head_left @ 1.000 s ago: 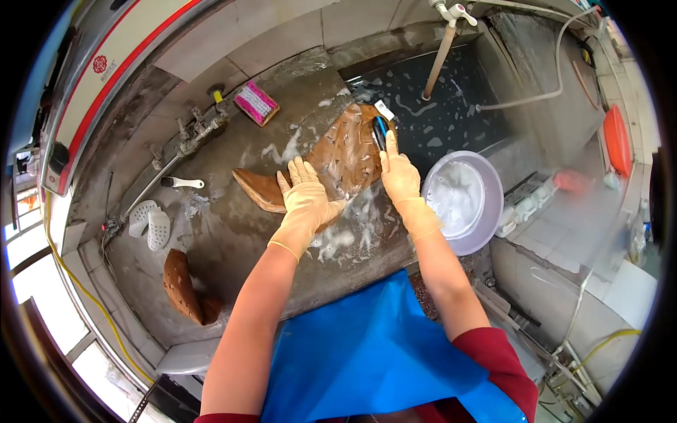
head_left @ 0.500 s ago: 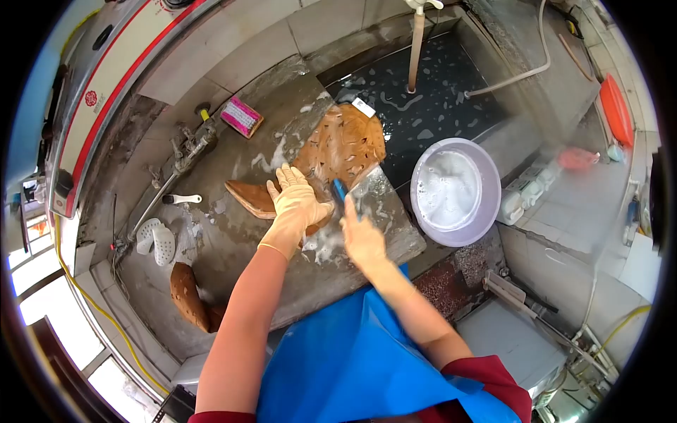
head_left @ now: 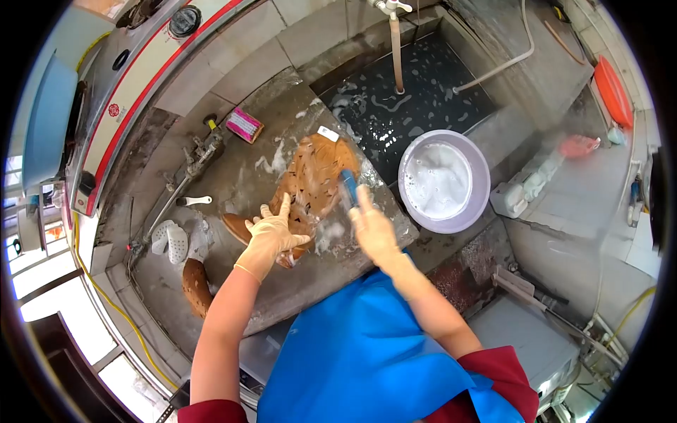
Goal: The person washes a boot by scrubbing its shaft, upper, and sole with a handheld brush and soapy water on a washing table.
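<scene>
A tan boot (head_left: 310,173) with cut-out holes lies on its side on the wet slab, a white tag (head_left: 328,133) on its upper end. My left hand (head_left: 269,241), in a pale rubber glove, presses on the boot near the ankle with fingers spread. Gloved likewise, my right hand (head_left: 375,229) grips a blue-handled brush (head_left: 349,183) against the boot's right edge; its bristles are blurred. White suds lie around the boot. A second brown boot (head_left: 196,285) rests at the lower left, partly behind my left forearm.
Right of the slab stands a lilac basin (head_left: 481,176) of sudsy water. Behind it is a sink of dark water (head_left: 437,92). On the slab lie a pink scrub brush (head_left: 245,125), a white-handled brush (head_left: 196,201) and white perforated shoe-shaped pieces (head_left: 176,243). Metal pipework (head_left: 201,156) runs along the wall.
My right hand has moved the brush up along the boot's right edge. The boot lies turned more upright in view, and my left hand's fingers are spread wider. The camera view has shifted slightly.
</scene>
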